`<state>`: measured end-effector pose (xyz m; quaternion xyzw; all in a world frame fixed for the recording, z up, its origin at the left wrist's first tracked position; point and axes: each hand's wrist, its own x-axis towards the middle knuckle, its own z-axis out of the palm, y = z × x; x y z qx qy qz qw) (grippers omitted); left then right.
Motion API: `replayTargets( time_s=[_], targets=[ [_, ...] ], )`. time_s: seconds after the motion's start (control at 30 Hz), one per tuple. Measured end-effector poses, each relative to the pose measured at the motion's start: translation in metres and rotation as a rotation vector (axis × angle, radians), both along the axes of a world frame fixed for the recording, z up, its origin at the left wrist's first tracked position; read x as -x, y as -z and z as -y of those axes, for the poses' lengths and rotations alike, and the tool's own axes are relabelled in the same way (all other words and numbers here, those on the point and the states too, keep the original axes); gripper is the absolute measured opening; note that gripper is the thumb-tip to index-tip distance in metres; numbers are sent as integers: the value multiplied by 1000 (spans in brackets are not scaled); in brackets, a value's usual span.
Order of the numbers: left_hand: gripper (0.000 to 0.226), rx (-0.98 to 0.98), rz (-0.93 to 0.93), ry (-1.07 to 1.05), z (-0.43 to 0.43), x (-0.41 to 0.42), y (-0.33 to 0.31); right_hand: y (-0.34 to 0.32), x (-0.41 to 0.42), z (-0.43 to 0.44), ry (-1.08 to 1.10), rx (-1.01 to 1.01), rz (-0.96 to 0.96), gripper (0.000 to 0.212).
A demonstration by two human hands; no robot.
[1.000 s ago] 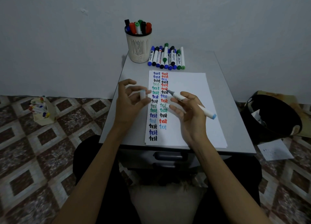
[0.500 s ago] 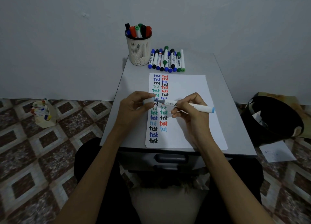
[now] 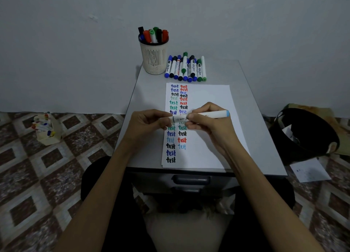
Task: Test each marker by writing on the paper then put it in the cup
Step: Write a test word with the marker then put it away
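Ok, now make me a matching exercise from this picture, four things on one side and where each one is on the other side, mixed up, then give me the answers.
Things
1. cup
2. loose markers
3. light-blue marker
4. paper

Places
A. flat on the table, covered in "test" words
B. held between the left hand and the right hand
C. standing at the back left corner of the table, with markers in it
D. lying in a row just right of the cup

Pairs: 1-C, 2-D, 3-B, 4-A
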<state>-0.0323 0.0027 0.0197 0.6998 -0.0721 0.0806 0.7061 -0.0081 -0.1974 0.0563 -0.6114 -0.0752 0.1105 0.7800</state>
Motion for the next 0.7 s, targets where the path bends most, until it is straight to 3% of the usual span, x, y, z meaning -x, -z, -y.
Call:
replayTargets(
  time_s=[0.4, 0.6, 0.7],
  targets=[
    [16, -40, 11, -26, -2, -1, 2, 24, 17, -18, 112, -233, -142, 13],
    [17, -20, 28, -53, 0, 0, 0, 8, 14, -7, -9, -26, -32, 6],
    [17, 27, 66, -114, 1, 0, 0, -12, 1, 7, -215, 64, -5, 31]
  ],
)
